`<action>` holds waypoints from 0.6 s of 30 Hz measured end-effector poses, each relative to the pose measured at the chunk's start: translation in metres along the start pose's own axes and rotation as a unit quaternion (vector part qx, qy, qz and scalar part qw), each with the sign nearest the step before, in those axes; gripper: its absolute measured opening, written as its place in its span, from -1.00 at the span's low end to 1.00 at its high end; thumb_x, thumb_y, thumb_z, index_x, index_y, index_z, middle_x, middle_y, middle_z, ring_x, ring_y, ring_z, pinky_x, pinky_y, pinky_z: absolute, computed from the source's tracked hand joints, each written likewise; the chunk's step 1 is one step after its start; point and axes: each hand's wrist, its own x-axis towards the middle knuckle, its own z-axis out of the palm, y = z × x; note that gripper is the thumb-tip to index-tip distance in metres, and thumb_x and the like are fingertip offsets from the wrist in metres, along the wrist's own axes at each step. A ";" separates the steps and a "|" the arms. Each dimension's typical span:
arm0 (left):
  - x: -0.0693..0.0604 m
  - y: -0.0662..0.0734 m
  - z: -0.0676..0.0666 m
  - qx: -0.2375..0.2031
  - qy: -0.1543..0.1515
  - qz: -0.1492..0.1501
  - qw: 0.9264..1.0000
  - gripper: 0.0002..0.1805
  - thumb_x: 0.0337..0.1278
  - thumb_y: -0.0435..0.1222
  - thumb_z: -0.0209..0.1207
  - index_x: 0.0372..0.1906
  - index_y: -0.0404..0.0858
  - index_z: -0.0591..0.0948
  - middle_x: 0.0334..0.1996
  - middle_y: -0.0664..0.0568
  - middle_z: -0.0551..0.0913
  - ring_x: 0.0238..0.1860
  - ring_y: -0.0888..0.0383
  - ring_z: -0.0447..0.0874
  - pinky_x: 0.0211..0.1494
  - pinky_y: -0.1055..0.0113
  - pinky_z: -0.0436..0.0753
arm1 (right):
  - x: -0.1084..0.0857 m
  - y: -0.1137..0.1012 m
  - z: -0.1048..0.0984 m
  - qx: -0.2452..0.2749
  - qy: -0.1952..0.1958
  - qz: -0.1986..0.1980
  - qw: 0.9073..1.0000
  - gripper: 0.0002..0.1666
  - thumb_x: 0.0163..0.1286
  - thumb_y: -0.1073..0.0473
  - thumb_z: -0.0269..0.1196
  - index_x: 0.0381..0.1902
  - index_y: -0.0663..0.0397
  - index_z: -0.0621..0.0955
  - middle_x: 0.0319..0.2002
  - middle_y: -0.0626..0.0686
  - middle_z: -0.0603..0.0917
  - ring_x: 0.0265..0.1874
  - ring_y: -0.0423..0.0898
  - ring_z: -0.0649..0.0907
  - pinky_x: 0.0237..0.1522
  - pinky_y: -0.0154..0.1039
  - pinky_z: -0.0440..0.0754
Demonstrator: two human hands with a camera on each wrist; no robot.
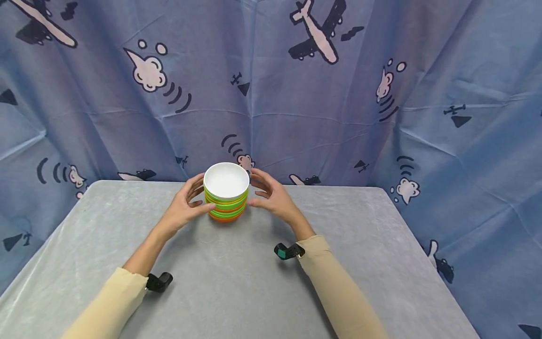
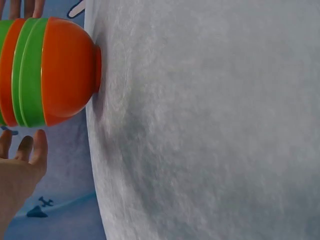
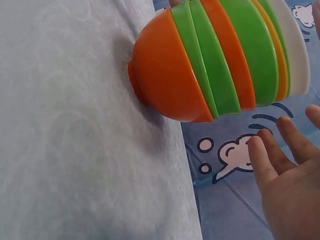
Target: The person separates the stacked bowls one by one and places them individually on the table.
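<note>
Out on the left, a cream sleeve (image 1: 109, 303) leads up to the left hand (image 1: 179, 209), fingers loosely bent and parted, thumb in front of the bowl stack (image 1: 226, 205); whether it touches, I can't tell. And here's that stack, upright near the far edge of the grey table (image 1: 228, 282), white bowl (image 1: 226, 180) on top, orange bowl (image 3: 167, 70) at the base, between both hands! On the right, the right hand (image 1: 275, 197) curves beside it, fingers spread, pinching nothing.

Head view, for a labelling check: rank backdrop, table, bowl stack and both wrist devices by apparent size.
1. Blue backdrop
2. Grey table
3. Bowl stack
4. Left wrist device and right wrist device: too alike to rank
</note>
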 end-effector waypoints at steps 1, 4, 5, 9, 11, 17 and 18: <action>0.001 0.000 0.001 -0.002 0.001 0.001 1.000 -0.05 0.22 -0.37 0.40 0.61 -0.14 0.13 0.53 -0.10 0.19 0.49 -0.11 0.15 0.39 -0.25 0.27 | 0.002 0.001 0.001 0.002 -0.001 0.001 1.000 0.00 0.24 0.52 0.41 0.56 0.29 0.19 0.44 0.40 0.29 0.37 0.35 0.35 0.34 0.24 0.33; 0.002 0.000 0.004 -0.008 0.002 0.006 1.000 -0.03 0.22 -0.40 0.39 0.62 -0.15 0.10 0.54 -0.12 0.16 0.49 -0.14 0.15 0.39 -0.25 0.27 | 0.007 0.001 0.002 0.008 -0.007 0.003 1.000 0.06 0.21 0.51 0.43 0.57 0.27 0.16 0.45 0.36 0.29 0.37 0.30 0.37 0.34 0.22 0.33; 0.003 0.000 0.005 -0.009 0.002 0.007 1.000 -0.03 0.22 -0.41 0.38 0.62 -0.14 0.10 0.54 -0.12 0.16 0.49 -0.15 0.15 0.39 -0.24 0.28 | 0.009 0.001 0.002 0.009 -0.011 0.001 1.000 0.07 0.21 0.51 0.44 0.57 0.27 0.15 0.45 0.35 0.29 0.37 0.29 0.37 0.34 0.22 0.33; 0.006 -0.001 0.008 -0.002 0.003 0.011 1.000 -0.04 0.23 -0.40 0.38 0.62 -0.13 0.09 0.54 -0.10 0.16 0.48 -0.16 0.17 0.40 -0.22 0.29 | 0.015 0.006 0.002 0.003 -0.022 -0.015 1.000 0.09 0.18 0.55 0.43 0.57 0.31 0.14 0.45 0.37 0.29 0.35 0.30 0.38 0.33 0.26 0.33; 0.008 -0.001 0.009 0.003 0.004 0.011 1.000 -0.03 0.23 -0.39 0.38 0.62 -0.13 0.09 0.54 -0.10 0.17 0.48 -0.16 0.17 0.40 -0.21 0.28 | 0.020 0.013 0.002 -0.001 -0.026 -0.023 0.999 0.11 0.16 0.57 0.43 0.58 0.30 0.13 0.45 0.37 0.28 0.36 0.29 0.37 0.33 0.26 0.33; 0.010 0.000 0.013 0.001 0.009 0.008 1.000 -0.04 0.23 -0.39 0.37 0.62 -0.15 0.09 0.52 -0.11 0.21 0.46 -0.16 0.19 0.40 -0.21 0.28 | 0.033 0.033 0.006 -0.004 -0.030 -0.022 0.999 0.15 0.17 0.57 0.43 0.61 0.16 0.11 0.47 0.26 0.29 0.39 0.14 0.38 0.35 0.06 0.39; 0.010 0.000 0.013 0.000 0.009 0.008 1.000 -0.04 0.24 -0.40 0.37 0.62 -0.15 0.08 0.52 -0.11 0.21 0.46 -0.17 0.19 0.40 -0.21 0.28 | 0.034 0.033 0.007 -0.006 -0.029 -0.019 0.999 0.16 0.17 0.55 0.43 0.61 0.14 0.12 0.47 0.24 0.29 0.39 0.11 0.38 0.34 0.03 0.40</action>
